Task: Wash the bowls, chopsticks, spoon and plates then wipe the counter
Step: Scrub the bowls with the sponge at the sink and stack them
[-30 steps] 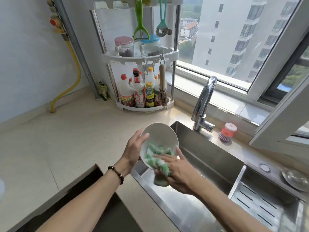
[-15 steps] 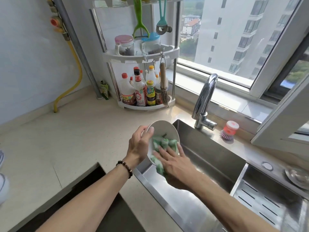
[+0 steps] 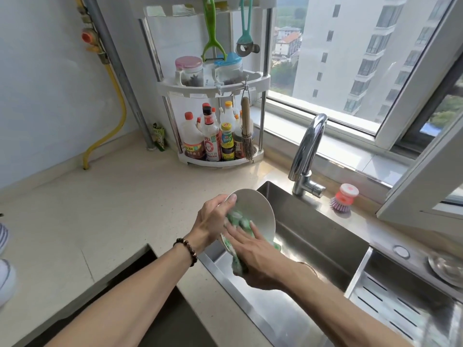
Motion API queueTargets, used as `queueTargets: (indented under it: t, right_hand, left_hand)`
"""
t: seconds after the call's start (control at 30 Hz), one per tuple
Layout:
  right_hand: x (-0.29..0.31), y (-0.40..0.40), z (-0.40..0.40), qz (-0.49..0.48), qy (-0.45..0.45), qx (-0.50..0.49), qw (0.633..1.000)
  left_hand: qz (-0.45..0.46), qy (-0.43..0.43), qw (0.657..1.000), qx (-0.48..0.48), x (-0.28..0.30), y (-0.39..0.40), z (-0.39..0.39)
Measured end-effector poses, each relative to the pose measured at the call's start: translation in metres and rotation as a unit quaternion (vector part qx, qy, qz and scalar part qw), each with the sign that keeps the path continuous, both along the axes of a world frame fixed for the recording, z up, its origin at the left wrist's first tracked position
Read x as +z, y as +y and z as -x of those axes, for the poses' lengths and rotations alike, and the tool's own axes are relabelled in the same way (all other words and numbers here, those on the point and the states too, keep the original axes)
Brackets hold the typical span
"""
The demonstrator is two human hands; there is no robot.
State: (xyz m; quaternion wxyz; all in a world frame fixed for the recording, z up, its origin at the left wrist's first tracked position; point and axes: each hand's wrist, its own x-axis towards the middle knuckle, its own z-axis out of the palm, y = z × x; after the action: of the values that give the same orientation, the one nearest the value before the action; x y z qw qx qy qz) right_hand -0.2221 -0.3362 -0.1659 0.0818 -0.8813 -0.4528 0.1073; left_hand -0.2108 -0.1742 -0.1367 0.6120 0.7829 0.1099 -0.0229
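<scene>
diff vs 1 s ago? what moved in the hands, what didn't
The right hand slid the green cloth from the lower part of the white bowl up toward the left thumb. The bowl turned more edge-on over the sink. Unchanged: left hand grips the rim, right hand presses the cloth; faucet off.

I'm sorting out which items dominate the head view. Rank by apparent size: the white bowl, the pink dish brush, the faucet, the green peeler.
1. faucet, about level with the white bowl; hands hide part of the bowl, so unsure
3. green peeler
4. pink dish brush
</scene>
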Motion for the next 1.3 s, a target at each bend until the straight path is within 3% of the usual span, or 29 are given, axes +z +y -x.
queueTargets:
  t: [0.17,0.33,0.47,0.53,0.6,0.67,0.73,0.87,0.97,1.07,1.2,1.23,1.3]
  right_hand:
    - [-0.003,-0.032,-0.008,0.057,-0.030,-0.021,0.998]
    - [0.000,-0.012,0.009,-0.006,0.060,-0.020,0.998]
    - [-0.016,-0.036,-0.006,0.020,-0.078,-0.016,0.997]
    - [-0.016,-0.032,-0.007,0.036,-0.114,-0.037,0.992]
    - [-0.012,-0.011,0.001,-0.023,-0.062,-0.059,0.996]
    - [0.000,0.004,0.006,-0.101,0.071,-0.115,0.986]
    - [0.002,0.001,-0.001,-0.111,0.101,-0.116,0.982]
    - [-0.006,-0.029,-0.015,-0.009,-0.053,-0.027,0.998]
    - [-0.001,-0.025,-0.011,-0.039,-0.140,-0.008,0.989]
    - [0.007,-0.015,-0.011,-0.050,-0.209,-0.032,0.976]
    - [0.020,0.014,0.001,-0.120,-0.128,-0.125,0.977]
    - [0.019,0.017,0.004,-0.124,-0.091,-0.121,0.981]
    - [0.012,0.008,0.007,-0.101,-0.035,-0.085,0.991]
  left_hand:
    - [-0.021,0.002,1.000,-0.023,0.001,0.011,0.002]
    - [-0.025,-0.010,0.999,0.022,-0.001,0.004,0.005]
    - [-0.024,0.009,0.999,-0.027,0.002,0.011,0.006]
    - [-0.003,0.008,1.000,-0.004,0.006,0.012,0.005]
    - [-0.007,0.005,0.999,0.053,0.008,0.002,0.003]
    - [-0.066,0.002,0.990,0.126,0.007,-0.010,0.002]
    - [-0.080,-0.003,0.987,0.138,0.010,-0.009,0.004]
    - [-0.023,0.085,0.996,-0.017,0.023,0.017,0.002]
    - [0.017,0.156,0.987,-0.046,0.035,0.028,0.000]
    - [0.154,0.147,0.977,0.017,0.025,0.014,0.012]
    - [0.262,0.071,0.955,0.122,-0.002,-0.011,0.025]
    - [0.262,0.049,0.953,0.143,-0.001,-0.012,0.021]
    - [0.168,0.010,0.972,0.161,0.003,-0.005,0.013]
